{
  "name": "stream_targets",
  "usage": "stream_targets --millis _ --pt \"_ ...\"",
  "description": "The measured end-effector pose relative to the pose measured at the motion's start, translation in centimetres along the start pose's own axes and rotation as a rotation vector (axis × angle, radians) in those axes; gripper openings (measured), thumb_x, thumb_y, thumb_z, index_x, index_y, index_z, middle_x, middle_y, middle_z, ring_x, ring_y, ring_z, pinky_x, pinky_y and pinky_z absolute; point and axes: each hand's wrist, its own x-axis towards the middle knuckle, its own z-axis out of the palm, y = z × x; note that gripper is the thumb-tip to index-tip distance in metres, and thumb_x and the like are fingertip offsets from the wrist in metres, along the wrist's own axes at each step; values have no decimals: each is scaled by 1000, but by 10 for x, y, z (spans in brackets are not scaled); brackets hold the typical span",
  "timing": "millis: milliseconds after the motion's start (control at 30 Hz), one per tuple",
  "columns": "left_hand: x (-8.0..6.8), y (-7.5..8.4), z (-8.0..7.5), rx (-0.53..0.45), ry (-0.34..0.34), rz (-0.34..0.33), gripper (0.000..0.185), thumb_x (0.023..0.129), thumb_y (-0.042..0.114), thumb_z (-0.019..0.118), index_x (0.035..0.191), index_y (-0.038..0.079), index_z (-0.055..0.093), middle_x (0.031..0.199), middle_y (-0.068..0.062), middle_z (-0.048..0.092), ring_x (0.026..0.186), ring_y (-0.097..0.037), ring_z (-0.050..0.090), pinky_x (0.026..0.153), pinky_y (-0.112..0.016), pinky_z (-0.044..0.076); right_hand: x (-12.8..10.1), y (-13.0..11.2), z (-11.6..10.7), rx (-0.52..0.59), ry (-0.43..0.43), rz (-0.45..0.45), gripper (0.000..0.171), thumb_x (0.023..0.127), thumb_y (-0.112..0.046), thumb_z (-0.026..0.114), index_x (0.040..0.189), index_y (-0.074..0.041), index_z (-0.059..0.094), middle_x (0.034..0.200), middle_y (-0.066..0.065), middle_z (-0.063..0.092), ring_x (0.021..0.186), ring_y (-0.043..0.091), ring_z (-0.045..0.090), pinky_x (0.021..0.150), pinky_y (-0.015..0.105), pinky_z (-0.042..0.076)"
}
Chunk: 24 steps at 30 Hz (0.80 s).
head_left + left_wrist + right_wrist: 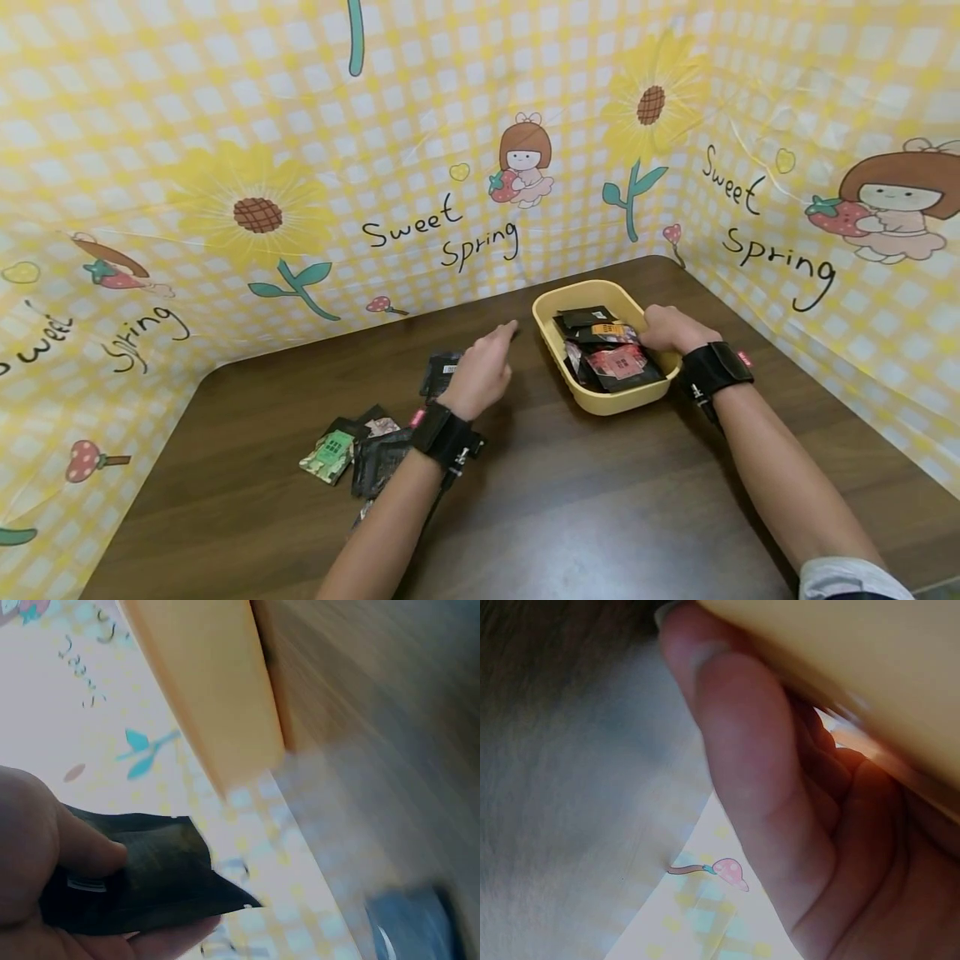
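Note:
My left hand (480,375) pinches a small black packet (150,877) between thumb and fingers, as the left wrist view shows; in the head view the hand mostly hides it. That hand is over the table, left of a yellow plastic bin (611,404). Inside the bin lie several dark packets, among them one with a red label (618,363) and one with an orange label (613,332). My right hand (675,329) grips the bin's right rim. In the right wrist view, the right fingers (750,742) lie against the bin's wall (877,667).
On the brown table (600,500), a black packet (438,373) lies just behind the left hand. Farther left is a loose pile with a green-labelled packet (330,454) and black packets (375,462), partly covered by the left forearm. A yellow checked cloth (420,158) surrounds the table.

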Motion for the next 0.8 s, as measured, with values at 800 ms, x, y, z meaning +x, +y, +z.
stream_targets --millis 800 --pt "69 64 43 60 -109 146 53 97 5 36 150 10 32 152 -18 39 137 -27 45 106 -39 44 2 -2 -1 5 -13 -38 13 86 -12 50 78 -3 53 69 7 50 61 20 53 54 28 41"
